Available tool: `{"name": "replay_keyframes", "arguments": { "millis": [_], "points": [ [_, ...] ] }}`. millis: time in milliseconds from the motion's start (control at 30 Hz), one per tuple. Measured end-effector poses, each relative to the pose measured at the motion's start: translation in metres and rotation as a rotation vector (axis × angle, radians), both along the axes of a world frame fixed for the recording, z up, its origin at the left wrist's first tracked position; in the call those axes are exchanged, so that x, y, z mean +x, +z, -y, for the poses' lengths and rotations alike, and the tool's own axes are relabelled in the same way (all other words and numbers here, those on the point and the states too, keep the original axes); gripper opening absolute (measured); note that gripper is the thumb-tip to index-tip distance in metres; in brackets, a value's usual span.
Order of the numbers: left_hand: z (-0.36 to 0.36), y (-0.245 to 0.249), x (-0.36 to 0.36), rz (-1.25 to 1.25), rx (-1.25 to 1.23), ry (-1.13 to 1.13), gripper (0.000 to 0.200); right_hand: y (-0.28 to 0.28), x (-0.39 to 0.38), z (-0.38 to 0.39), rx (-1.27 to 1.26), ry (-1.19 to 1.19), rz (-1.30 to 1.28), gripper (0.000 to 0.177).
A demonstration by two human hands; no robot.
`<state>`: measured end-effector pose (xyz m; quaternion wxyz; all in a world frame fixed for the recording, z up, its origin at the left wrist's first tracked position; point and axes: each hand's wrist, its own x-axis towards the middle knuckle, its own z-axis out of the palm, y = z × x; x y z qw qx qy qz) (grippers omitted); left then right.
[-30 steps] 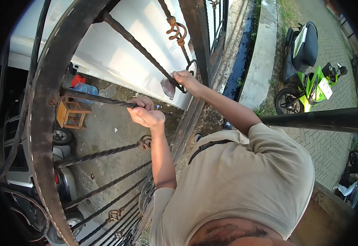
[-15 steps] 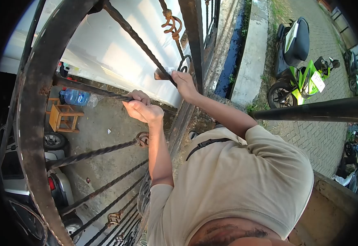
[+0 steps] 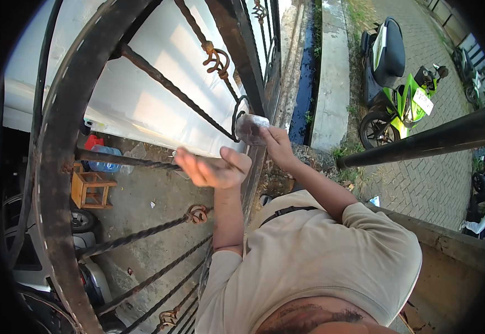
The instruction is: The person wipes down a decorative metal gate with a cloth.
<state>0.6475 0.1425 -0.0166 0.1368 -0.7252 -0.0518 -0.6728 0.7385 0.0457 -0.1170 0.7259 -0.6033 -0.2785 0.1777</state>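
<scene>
My right hand (image 3: 277, 143) pinches a flat, crumpled grey-brown piece of sandpaper (image 3: 252, 129) by its edge. The sheet lies close over the lower end of a dark twisted iron bar (image 3: 178, 92) and overlaps a scroll of the railing there. To the left, my left hand (image 3: 214, 167) is palm up with its fingers spread and slightly blurred, holding nothing. Its fingertips are right by another twisted bar (image 3: 137, 160), which runs out to the curved iron frame (image 3: 59, 139).
A rusty basket twist (image 3: 197, 214) sits on a lower bar. Below the railing are a wooden stool (image 3: 91, 188), a blue water jug (image 3: 104, 158) and parked vehicles. A thick black pole (image 3: 420, 142) crosses at right, before a green motorbike (image 3: 406, 103). A water-filled drain (image 3: 303, 94) runs alongside.
My left hand has let go of the twisted bar and opened, turning palm up. The right hand has drawn the sandpaper down and right, away from its bar. The whole view has shifted slightly.
</scene>
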Motion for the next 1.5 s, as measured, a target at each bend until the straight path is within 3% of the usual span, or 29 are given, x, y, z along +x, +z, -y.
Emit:
{"name": "replay_keyframes", "arguments": {
  "millis": [100,133,200,267,367,500,567,633,700,767,833,867,900,933,967,1133,1267,1333,1400,1467,1500],
  "points": [
    [-0.016,-0.001,0.041,-0.069,-0.708,-0.112,0.057,0.004,0.039,0.024,0.052,-0.153,0.03,0.034],
    [-0.021,0.007,0.055,0.076,-0.942,-0.386,0.047,-0.001,0.059,0.027,0.03,-0.188,0.064,0.033],
    [-0.025,0.03,0.056,0.07,-1.279,-0.421,0.038,-0.004,0.085,0.029,0.164,-0.268,-0.022,0.032],
    [-0.046,0.029,0.069,0.186,-0.858,-0.307,0.033,0.0,0.109,0.027,0.105,-0.275,-0.061,0.032],
    [-0.04,0.068,0.072,0.288,-0.853,-0.293,0.039,-0.001,0.139,-0.005,0.037,-0.124,0.019,0.034],
    [-0.041,0.075,0.074,0.376,-0.885,-0.291,0.047,-0.001,0.183,-0.079,0.06,0.493,-0.12,0.038],
    [-0.039,0.055,0.076,0.368,-0.854,-0.263,0.048,0.041,0.182,-0.108,0.137,0.646,-0.39,0.036],
    [-0.044,0.016,0.075,0.372,-0.863,-0.228,0.048,0.08,0.194,-0.121,0.346,1.03,-0.509,0.036],
    [-0.045,-0.008,0.071,0.362,-0.89,-0.23,0.049,0.116,0.199,-0.133,0.317,1.048,-0.393,0.035],
    [-0.041,-0.017,0.07,0.371,-0.935,-0.258,0.05,0.11,0.194,-0.141,0.298,1.104,-0.312,0.036],
    [-0.04,-0.03,0.068,0.383,-0.976,-0.312,0.05,0.077,0.192,-0.136,0.291,1.092,-0.465,0.037],
    [-0.039,-0.038,0.069,0.398,-0.975,-0.307,0.05,0.056,0.196,-0.136,0.217,1.08,-0.423,0.037],
    [-0.035,-0.04,0.069,0.372,-0.996,-0.33,0.05,0.023,0.193,-0.144,0.001,1.01,-0.095,0.036],
    [-0.034,-0.042,0.07,0.381,-1.007,-0.305,0.049,0.047,0.172,-0.116,0.051,0.968,-0.352,0.032],
    [-0.035,-0.046,0.068,0.369,-1.026,-0.329,0.047,0.046,0.171,-0.117,0.074,0.984,-0.408,0.029],
    [-0.028,-0.041,0.064,0.349,-1.1,-0.355,0.043,0.099,0.192,-0.152,-0.065,1.149,-0.456,0.025],
    [-0.027,-0.04,0.058,0.258,-1.132,-0.332,0.043,0.036,0.182,-0.18,0.011,1.305,-0.498,0.034],
    [-0.02,-0.033,0.047,0.111,-1.196,-0.22,0.039,0.052,0.166,-0.172,0.193,1.238,-0.415,0.034],
    [-0.008,-0.018,0.04,0.033,-1.228,-0.214,0.03,0.053,0.178,-0.192,-0.015,1.229,-0.534,0.037],
    [0.011,-0.006,0.027,-0.141,-1.012,0.084,0.038,0.073,0.18,-0.195,0.051,1.184,-0.632,0.041],
    [0.024,0.0,0.021,-0.132,-0.912,0.222,0.039,0.068,0.193,-0.202,0.126,1.329,-0.723,0.043]
  ]
}}
